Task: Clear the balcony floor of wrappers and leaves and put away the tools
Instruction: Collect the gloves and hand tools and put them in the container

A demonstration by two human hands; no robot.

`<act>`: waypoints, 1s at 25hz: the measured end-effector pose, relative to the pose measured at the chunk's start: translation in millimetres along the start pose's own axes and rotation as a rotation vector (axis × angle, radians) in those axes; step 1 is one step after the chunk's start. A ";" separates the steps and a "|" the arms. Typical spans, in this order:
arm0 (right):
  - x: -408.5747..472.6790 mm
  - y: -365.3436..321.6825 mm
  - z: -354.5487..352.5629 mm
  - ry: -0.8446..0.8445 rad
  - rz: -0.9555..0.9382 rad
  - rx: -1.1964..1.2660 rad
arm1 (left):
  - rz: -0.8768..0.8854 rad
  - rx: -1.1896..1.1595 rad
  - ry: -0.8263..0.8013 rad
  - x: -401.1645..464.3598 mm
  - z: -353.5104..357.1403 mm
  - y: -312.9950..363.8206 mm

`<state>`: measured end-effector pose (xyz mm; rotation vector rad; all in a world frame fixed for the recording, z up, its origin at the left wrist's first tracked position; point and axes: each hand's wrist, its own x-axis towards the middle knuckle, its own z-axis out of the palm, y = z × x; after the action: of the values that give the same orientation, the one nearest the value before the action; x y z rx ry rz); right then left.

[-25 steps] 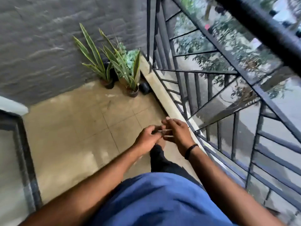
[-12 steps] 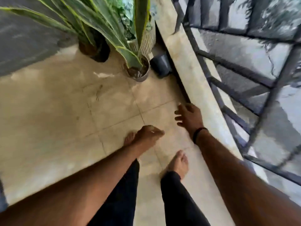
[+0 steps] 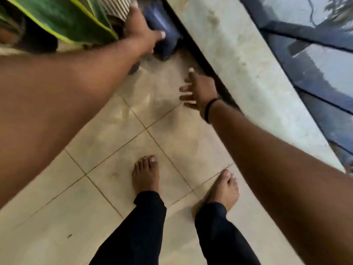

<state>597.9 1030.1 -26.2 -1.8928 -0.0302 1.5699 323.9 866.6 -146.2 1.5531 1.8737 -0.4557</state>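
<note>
Two hands forward now: left hand has reached and grips the dark pot, right hand spread empty, so clearing begins.

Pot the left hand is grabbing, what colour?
Dark blue-grey pot, left hand on it; head view, the only one.

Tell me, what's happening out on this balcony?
A barefoot person is bending over the tiled floor. Their left hand reaches to a dark pot lying on its side between the plant and the ledge, thumb on it. The picture is too blurred to tell whether it is gripped. The right hand hovers low beside the ledge with fingers spread, holding nothing.
</note>
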 end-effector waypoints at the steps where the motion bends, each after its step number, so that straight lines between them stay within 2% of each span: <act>1: -9.0 7.1 -3.1 -0.013 0.029 0.004 | -0.145 -0.219 -0.176 7.3 -3.0 -0.4; 2: -17.0 11.9 -6.5 -0.019 0.050 0.015 | -0.179 -0.314 -0.113 17.9 -6.1 -0.5; 4: -29.0 16.5 -10.8 0.014 0.051 0.057 | -0.096 -0.256 0.038 37.3 -18.8 -4.9; 6: -42.3 24.9 -11.9 0.098 0.065 0.079 | -0.028 -0.181 0.023 39.2 -43.7 18.8; 7: -51.3 33.3 -13.3 0.143 0.091 0.071 | -0.022 -0.200 0.082 35.5 -65.9 41.7; 8: -64.1 43.9 -15.2 0.185 0.126 0.045 | -0.010 -0.273 0.033 19.0 -88.9 76.6; 9: -80.4 54.3 -17.6 0.218 0.157 0.026 | 0.103 -0.187 -0.005 -13.7 -106.5 99.4; 10: -103.6 59.7 -19.4 0.225 0.174 0.020 | 0.194 -0.304 -0.136 -47.9 -128.0 122.4; 11: -134.1 61.9 -20.5 0.209 0.182 0.009 | 0.214 -0.451 -0.177 -78.1 -158.6 137.5; 13: -209.1 56.5 -23.5 0.217 0.148 -0.052 | 0.303 -0.548 -0.218 -150.1 -221.3 149.0; 15: -296.8 38.4 -30.3 0.275 0.129 -0.072 | 0.425 -0.528 -0.286 -227.8 -287.7 138.1; 17: -379.7 25.5 -34.3 0.305 0.097 0.100 | 0.566 -0.469 -0.319 -288.5 -347.6 129.4; 19: -463.9 10.9 -36.4 0.264 0.046 0.382 | 0.606 -0.484 -0.266 -331.7 -401.3 127.7; 22: -531.1 26.6 -35.0 0.233 -0.132 0.547 | 0.531 -0.514 -0.140 -367.1 -424.6 113.6; 25: -545.7 75.1 -28.7 0.281 -0.106 0.779 | 0.398 -0.554 -0.217 -391.3 -399.8 102.4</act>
<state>443.6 729.5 409.8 -1.4252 0.5196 1.0099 350.7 857.8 421.8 1.3756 1.3269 0.0744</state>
